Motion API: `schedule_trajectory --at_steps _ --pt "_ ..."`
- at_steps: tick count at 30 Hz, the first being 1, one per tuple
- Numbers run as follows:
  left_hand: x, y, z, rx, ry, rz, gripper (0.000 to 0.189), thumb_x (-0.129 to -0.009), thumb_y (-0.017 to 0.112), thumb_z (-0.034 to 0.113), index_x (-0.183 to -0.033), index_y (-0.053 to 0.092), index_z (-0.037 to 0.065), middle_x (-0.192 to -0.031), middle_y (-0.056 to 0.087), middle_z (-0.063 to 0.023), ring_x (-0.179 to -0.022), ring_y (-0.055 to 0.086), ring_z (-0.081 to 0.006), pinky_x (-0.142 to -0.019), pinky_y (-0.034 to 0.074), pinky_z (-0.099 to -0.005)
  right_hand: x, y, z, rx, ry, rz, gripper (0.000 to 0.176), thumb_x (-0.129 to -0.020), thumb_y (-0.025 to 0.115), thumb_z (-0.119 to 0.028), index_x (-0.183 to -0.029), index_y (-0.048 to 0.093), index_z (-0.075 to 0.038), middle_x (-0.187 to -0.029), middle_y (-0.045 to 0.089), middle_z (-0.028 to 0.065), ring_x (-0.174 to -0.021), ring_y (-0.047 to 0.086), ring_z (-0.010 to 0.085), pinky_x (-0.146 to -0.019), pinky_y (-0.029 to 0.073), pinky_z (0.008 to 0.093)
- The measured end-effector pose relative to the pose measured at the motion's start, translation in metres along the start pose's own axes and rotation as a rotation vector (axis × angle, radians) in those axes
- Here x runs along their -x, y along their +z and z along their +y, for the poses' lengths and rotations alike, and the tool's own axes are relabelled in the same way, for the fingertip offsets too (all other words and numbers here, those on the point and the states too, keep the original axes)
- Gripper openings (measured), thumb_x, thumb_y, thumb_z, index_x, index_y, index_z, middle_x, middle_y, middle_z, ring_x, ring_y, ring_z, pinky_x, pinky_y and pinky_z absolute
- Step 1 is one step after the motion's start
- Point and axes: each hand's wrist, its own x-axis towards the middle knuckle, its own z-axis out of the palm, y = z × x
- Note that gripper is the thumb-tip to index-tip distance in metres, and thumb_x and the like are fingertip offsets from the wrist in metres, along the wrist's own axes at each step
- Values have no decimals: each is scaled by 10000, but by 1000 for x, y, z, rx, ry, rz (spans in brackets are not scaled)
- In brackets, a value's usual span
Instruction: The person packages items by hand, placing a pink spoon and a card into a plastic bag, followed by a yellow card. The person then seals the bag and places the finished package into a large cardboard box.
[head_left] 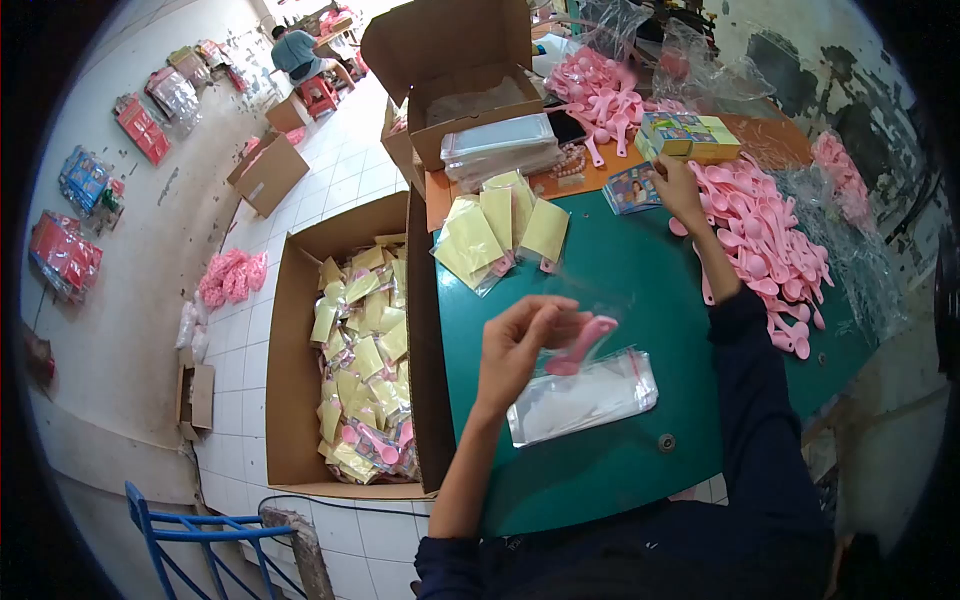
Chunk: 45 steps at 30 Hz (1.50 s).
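My left hand pinches a clear plastic bag with a pink spoon inside it. Below that hand, a stack of clear plastic bags lies on the green tabletop. My right hand is closed at the edge of some colourful printed cards, its fingertips gripping a card. Just right of it spreads a heap of loose pink spoons. Several packed bags with pale yellow cards lie on the table beyond my left hand.
Left of the table stands a large carton full of packed bags. An opened box and stacked clear sleeves sit at the back. More pink spoons and crumpled plastic lie around. A seated person is far off.
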Motion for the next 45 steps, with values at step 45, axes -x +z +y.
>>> schedule_trajectory --at_steps 45 --pt "8 9 -2 -258 -81 -3 231 -922 529 158 -988 619 -45 -836 673 -87 -770 653 -125 -651 518 -232 99 -114 -171 -221 -499 -490 123 -766 637 -43 -877 587 -22 -773 601 95 -678 600 235 -604 466 318"
